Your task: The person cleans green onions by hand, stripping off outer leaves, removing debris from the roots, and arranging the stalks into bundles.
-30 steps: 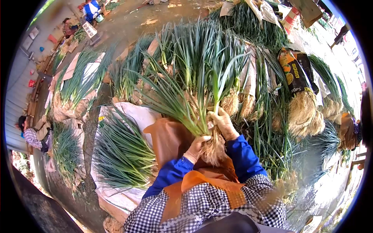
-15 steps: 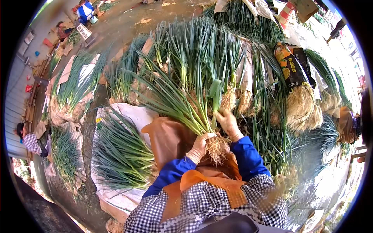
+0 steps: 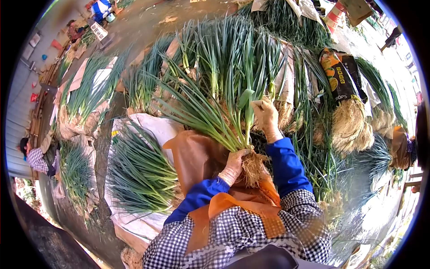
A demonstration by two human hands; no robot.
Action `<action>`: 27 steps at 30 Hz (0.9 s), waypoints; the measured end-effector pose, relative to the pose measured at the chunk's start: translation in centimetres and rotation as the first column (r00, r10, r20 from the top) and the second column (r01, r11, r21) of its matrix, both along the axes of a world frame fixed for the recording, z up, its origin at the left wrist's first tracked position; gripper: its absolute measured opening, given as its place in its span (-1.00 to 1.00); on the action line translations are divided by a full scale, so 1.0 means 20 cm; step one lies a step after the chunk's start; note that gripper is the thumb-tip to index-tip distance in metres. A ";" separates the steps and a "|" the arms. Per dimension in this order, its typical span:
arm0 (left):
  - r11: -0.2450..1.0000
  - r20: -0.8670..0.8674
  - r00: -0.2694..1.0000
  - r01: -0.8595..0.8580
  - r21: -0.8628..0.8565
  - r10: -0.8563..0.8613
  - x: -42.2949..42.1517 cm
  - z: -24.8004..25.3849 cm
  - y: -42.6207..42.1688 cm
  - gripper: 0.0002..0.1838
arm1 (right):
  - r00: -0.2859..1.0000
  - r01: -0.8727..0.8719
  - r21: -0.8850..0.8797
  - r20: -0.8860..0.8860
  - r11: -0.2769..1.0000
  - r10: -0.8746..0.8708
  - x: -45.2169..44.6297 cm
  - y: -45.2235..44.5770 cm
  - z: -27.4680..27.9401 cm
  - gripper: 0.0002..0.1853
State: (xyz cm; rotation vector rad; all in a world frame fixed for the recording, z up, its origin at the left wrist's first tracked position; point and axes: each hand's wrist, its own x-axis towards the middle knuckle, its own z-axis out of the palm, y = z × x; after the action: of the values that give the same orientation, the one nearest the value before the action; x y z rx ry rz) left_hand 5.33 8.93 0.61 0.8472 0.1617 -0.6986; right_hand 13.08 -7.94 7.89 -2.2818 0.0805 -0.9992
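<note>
A bunch of green onions (image 3: 227,136) leans up and to the left over my lap, its stringy roots (image 3: 254,169) hanging down. My left hand (image 3: 234,165), gloved, is wrapped round the stems just above the roots. Higher up and to the right is my right hand (image 3: 267,117), also gloved, with its fingers pinched together at a broad outer leaf (image 3: 246,98) of one stalk. A brown apron (image 3: 197,154) covers my lap beneath the bunch.
Cut green onions (image 3: 141,172) lie on a white sheet (image 3: 156,125) to my left. Rows of bundled onions (image 3: 224,58) stand ahead. A black printed bag (image 3: 340,76) covers a bundle at right. Other people (image 3: 38,158) sit at the far left.
My right hand has moved up from near the roots to the outer leaf. My left hand still grips the bunch, which has shifted slightly right.
</note>
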 end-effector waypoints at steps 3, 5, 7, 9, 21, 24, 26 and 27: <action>1.000 -0.038 0.999 0.009 0.015 -0.008 0.00 0.03 0.00 -0.78 | 1.000 0.012 0.126 0.011 0.992 -0.013 0.02 -0.05 -0.09 -0.85; 1.000 -0.038 0.999 0.014 -0.021 -0.015 0.01 0.00 -0.01 -0.78 | 0.981 0.100 0.209 -0.187 0.973 -0.060 0.05 -0.10 -0.04 -0.61; 0.999 -0.030 1.000 0.008 -0.033 -0.009 0.01 -0.06 -0.02 -0.76 | 0.940 0.059 -0.072 -0.331 0.996 -0.079 0.12 -0.09 0.06 -0.48; 0.999 -0.026 1.000 0.002 -0.045 -0.003 0.00 -0.07 -0.02 -0.73 | 0.716 -0.176 -0.399 -0.680 0.900 -0.161 0.26 -0.14 0.01 -0.18; 0.995 0.096 0.995 0.034 -0.097 -0.024 0.00 -0.05 0.02 -0.77 | 0.953 -0.009 0.855 -0.150 0.518 0.264 0.52 -0.34 -0.17 -0.58; 0.998 0.058 0.996 0.069 0.001 -0.068 0.01 0.07 0.03 -0.72 | 0.959 0.203 0.744 -0.281 0.637 0.023 0.59 -0.50 -0.42 -0.58; 0.982 -0.031 0.993 0.107 -0.159 -0.113 0.04 0.07 0.03 -0.74 | 0.944 0.247 0.723 -0.330 0.645 0.008 0.65 -0.61 -0.60 -0.61; 0.981 -0.033 0.993 0.109 -0.159 -0.115 0.04 0.07 0.05 -0.74 | 0.930 0.303 0.534 -0.348 0.789 -0.122 0.66 -0.67 -0.65 -0.64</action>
State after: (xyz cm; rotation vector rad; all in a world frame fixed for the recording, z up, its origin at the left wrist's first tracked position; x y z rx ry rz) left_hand 6.18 9.88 1.94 0.6951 0.0960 -0.8244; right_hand 26.28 -21.42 -5.20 -1.8429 0.6984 -0.6070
